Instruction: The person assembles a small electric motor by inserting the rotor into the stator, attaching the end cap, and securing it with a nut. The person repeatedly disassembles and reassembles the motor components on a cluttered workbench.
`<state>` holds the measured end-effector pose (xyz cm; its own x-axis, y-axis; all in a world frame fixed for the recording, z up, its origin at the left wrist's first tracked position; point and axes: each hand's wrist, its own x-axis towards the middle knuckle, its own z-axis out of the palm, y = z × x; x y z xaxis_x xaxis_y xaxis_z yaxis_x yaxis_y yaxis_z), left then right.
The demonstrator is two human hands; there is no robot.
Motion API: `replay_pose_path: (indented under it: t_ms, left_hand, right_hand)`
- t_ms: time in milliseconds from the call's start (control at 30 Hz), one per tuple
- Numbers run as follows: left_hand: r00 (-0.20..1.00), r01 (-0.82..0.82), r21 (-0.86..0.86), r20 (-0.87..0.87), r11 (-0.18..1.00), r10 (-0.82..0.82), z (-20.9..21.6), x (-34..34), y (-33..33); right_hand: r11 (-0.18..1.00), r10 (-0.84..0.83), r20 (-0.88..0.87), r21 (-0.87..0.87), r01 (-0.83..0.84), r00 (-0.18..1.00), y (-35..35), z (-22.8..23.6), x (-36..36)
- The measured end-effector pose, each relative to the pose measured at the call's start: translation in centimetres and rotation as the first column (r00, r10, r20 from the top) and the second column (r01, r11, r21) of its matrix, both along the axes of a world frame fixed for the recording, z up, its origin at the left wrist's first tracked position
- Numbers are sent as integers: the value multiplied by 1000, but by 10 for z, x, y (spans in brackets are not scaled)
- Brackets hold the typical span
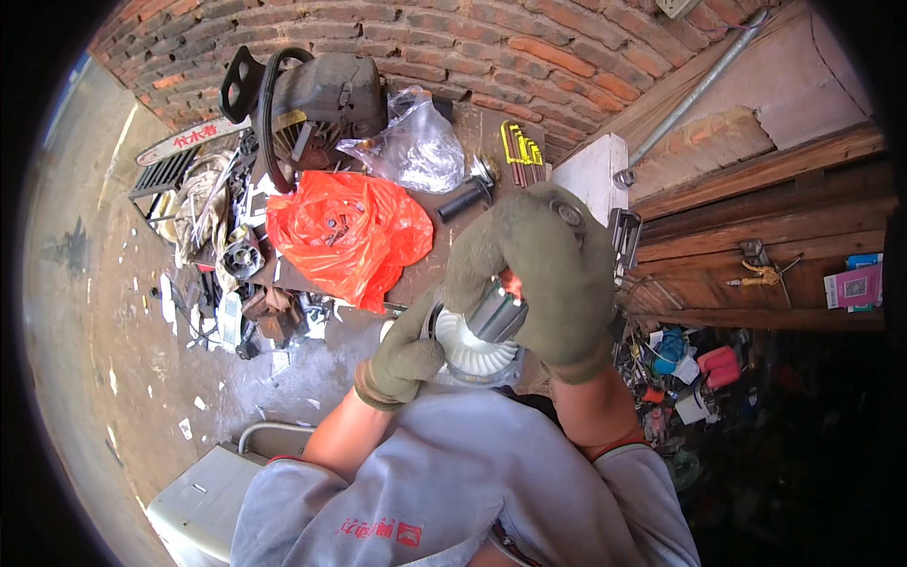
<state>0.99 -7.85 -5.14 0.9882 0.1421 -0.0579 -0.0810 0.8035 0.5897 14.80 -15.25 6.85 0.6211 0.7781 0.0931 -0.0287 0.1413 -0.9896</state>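
I have a grey-green glove on each hand. Close to my chest is a motor rotor (498,315), a dark ribbed cylinder with a white bladed fan (470,352) at its lower end. Under the fan shows a grey rim (487,379), partly covered. My right hand (553,274) is closed round the rotor's upper end, where a bit of orange-red shows between the fingers. My left hand (404,364) is closed on the left side of the part around the fan, thumb toward me; its other fingers are mostly hidden.
Ahead on the bench lie an orange plastic bag (354,236) with small dark parts, a clear plastic bag (416,146), a black-handled piece (463,198), a yellow-holder hex key set (522,151) and a chainsaw (326,94). Scrap (274,317) litters the left; a brick wall (444,42) stands behind.
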Motion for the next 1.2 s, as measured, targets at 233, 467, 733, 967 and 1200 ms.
replay_pose_path:
  t_ms: [233,467,733,967,1200]
  left_hand:
    - [986,46,42,-161,998,-39,16,-1,1]
    - [981,182,-84,-51,980,-186,22,-2,3]
    - [979,179,13,-106,984,-176,33,-2,1]
    - [984,144,-4,-105,990,-144,33,-11,-8]
    - [973,211,20,-95,977,-208,41,-9,-8]
  right_hand:
    - [962,262,-60,93,-256,963,4,-6,24]
    - [924,345,-406,303,-232,846,13,-11,32]
    - [887,419,-473,395,-238,775,14,-12,35]
    - [864,433,-502,467,-186,749,9,-12,38]
    - [838,487,-529,507,-202,695,5,-15,42]
